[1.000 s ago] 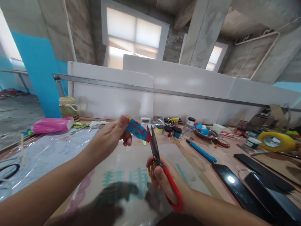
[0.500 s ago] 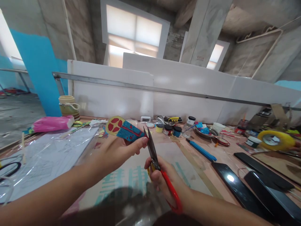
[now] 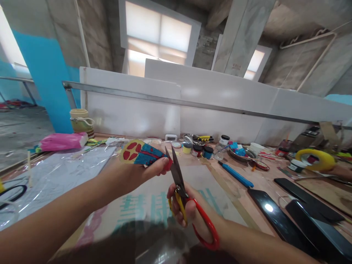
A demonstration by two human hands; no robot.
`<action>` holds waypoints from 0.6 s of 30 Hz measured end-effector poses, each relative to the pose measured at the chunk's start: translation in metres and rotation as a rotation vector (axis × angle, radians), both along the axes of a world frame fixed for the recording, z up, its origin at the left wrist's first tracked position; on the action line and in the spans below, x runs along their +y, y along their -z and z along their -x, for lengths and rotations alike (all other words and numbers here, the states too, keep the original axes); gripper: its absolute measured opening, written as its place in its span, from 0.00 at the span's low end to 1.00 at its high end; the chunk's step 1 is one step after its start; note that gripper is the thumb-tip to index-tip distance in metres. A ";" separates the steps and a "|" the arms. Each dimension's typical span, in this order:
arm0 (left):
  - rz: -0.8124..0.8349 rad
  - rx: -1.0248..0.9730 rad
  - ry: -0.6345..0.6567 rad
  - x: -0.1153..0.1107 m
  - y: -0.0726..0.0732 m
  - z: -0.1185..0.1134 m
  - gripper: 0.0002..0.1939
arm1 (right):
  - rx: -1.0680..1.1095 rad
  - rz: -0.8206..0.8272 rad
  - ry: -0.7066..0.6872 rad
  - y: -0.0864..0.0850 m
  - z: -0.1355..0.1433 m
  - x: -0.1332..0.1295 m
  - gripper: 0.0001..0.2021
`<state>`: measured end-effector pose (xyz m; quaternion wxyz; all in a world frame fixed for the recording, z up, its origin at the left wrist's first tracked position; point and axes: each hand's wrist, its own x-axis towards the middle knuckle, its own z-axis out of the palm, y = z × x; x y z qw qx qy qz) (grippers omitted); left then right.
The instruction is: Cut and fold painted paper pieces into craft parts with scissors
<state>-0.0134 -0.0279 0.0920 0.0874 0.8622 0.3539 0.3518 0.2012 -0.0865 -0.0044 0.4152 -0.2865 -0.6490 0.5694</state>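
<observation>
My left hand pinches a painted cutout, thumb on top. One end of the cutout is rounded and yellow with red patches; the rest is blue with red marks, and a red tip shows by my thumb. In my right hand is a pair of scissors with red and yellow handles. Their blades are parted and point up and away, right beside the cutout's red end. Whether a blade touches it I cannot tell. Below both hands lies a plastic-covered sheet with green brush strokes.
Small paint jars and a metal dish stand at the back. To the right lie a blue utility knife, a dark phone and yellow tape, with another person's hand near it. A pink packet sits left.
The scissor blades have parted wider, and the handles have spread. My left hand and the cutout have shifted slightly left, with more red showing at the tip. The tape at right has moved slightly.
</observation>
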 end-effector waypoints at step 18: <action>0.364 -0.480 0.160 -0.014 0.019 -0.022 0.12 | -0.118 -0.114 0.162 -0.002 -0.001 0.000 0.37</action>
